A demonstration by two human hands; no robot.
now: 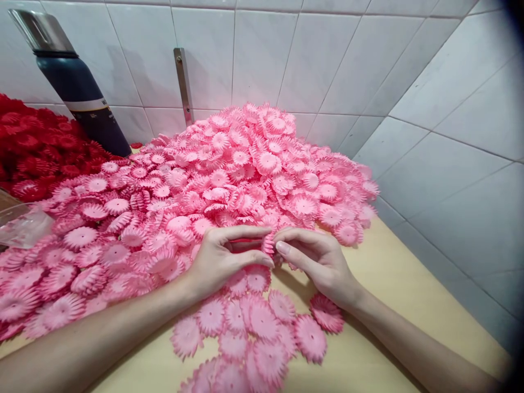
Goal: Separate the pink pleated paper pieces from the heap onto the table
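Note:
Between the thumb and fingers of my left hand a pink paper-like flower disc with a fringed, petal-like edge stands on its side. Just right of it, the thumb and index finger of my right hand are pinched together, close against the disc; what is between those fingertips, if anything, is hidden. Under and in front of both hands lie loose pink flower discs, flat and overlapping, several with a small hole in the middle. Behind the hands rises a large heap of similar pink discs.
A red heap of flower discs lies at the far left beside a dark blue flask with a metal cap. Clear plastic rests at the left edge. White tiled walls border the yellowish table; a metal strip is fixed there.

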